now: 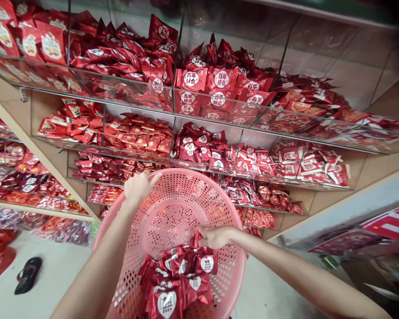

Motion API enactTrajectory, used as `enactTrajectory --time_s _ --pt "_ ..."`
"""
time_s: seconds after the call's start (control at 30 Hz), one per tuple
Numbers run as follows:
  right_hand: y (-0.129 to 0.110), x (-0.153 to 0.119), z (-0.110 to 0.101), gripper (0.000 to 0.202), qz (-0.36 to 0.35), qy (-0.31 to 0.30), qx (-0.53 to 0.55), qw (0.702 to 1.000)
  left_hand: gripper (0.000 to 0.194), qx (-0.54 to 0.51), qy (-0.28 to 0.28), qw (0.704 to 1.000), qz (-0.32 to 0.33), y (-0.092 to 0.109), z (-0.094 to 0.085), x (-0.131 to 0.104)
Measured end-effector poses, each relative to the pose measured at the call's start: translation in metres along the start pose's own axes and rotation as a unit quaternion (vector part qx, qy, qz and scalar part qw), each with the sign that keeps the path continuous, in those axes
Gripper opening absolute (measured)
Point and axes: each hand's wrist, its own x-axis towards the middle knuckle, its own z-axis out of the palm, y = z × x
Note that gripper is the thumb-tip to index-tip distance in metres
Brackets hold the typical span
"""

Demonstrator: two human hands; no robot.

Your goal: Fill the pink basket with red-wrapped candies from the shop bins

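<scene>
- Left hand (pixel 138 189): closed over the far left rim of the pink perforated basket (pixel 219 199), thumb lying along the rim; the fingers on the outer side were hidden.
- Right hand (pixel 216 238): inside the basket, fingertips apparently pinching a red foil packet (pixel 196 239) at the upper edge of the pile; the exact finger contact could not be told.
- Load: a heap of foil packets (pixel 181 266) lay in the near part of the basket, several with white labels bearing a red character, at least one of them heart-shaped (pixel 167 303). The far part of the basket floor was bare.
- Surroundings: a shelving unit (pixel 379 170) with clear-fronted compartments of red packets stood beyond the basket; a dark sandal (pixel 28 275) lay on the tiled floor (pixel 61 252) at the left.
- Handling, as judged: a steady left hold was needed, since the load sat off-centre and could have tipped the basket. A light pinch near the packet's seam suited the slick foil; squeezing the middle risked crushing the contents. Lifting clear of neighbouring packets lessened the chance of the heap sliding.
</scene>
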Motion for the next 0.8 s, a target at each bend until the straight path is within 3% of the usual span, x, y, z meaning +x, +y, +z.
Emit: enactTrajectory --time_s 0.1,0.17,0.33,0.47,0.67,0.8 --pt "-0.003 -0.008 0.000 0.076 -0.024 -0.071 -0.010 0.997 0.076 0.001 -0.005 1.000 0.003 0.001 0.000 0.001" --pt "-0.003 -0.012 -0.001 0.076 -0.037 -0.078 -0.004 0.996 0.077 -0.001 -0.008 1.000 0.005 0.002 0.001 0.002" --pt "0.003 -0.010 -0.001 0.071 -0.031 -0.016 0.004 0.999 0.078 0.003 -0.006 1.000 0.000 0.003 0.001 0.002" --pt "0.005 -0.010 0.002 0.074 -0.016 -0.012 -0.007 1.000 0.077 0.000 -0.015 1.000 -0.005 0.004 -0.001 0.001" --pt "0.012 -0.013 0.014 0.077 -0.057 0.024 -0.022 0.998 0.076 0.002 -0.008 1.000 -0.006 0.004 -0.001 -0.001" --pt "0.017 -0.013 0.014 0.075 -0.032 0.042 -0.001 0.999 0.075 0.001 -0.010 1.000 0.000 0.006 -0.001 0.000"
